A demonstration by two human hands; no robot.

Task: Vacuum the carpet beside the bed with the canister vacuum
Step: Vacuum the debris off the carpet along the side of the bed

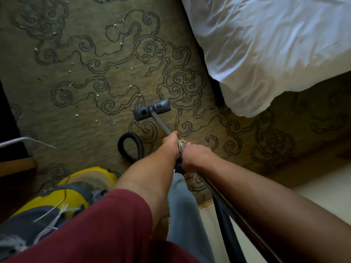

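The grey floor head (151,110) of the vacuum lies flat on the olive carpet (95,59) with dark swirl patterns, left of the bed corner. Its metal wand (161,124) slants back toward me. My left hand (171,142) grips the wand farther forward. My right hand (195,154) grips it just behind, near the hose joint. The yellow and grey canister (72,190) stands at the lower left. Its black hose (131,149) loops on the carpet in front of the canister. Small white crumbs (77,115) are scattered over the carpet left of and beyond the floor head.
The bed with a white crumpled duvet (266,44) fills the upper right, its corner hanging over the carpet. A dark piece of furniture (7,130) lines the left edge. A pale floor strip (322,183) borders the carpet at right. My leg in grey trousers (182,205) stands below the hands.
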